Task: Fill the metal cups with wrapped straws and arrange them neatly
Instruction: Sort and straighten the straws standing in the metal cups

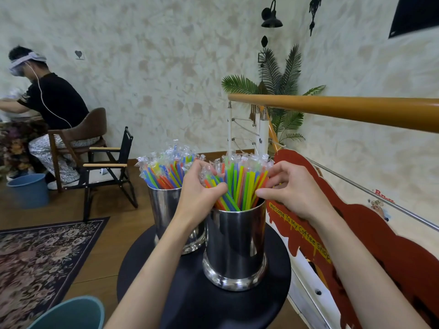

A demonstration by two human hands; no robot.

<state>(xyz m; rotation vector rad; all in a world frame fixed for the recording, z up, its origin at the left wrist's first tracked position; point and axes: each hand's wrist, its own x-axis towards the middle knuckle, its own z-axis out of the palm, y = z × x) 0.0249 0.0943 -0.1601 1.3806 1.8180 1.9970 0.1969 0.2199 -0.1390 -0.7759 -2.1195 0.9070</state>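
Head view: both hands (199, 186) apparently grip straws (240, 184).

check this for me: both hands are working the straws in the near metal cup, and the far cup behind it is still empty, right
Not quite. The head view shows the far cup already full of wrapped straws. The rest holds: the left hand and right hand are both in the straws of the near cup.

Left hand (200, 186) and right hand (288, 186) raised, fingers curled, pinching.
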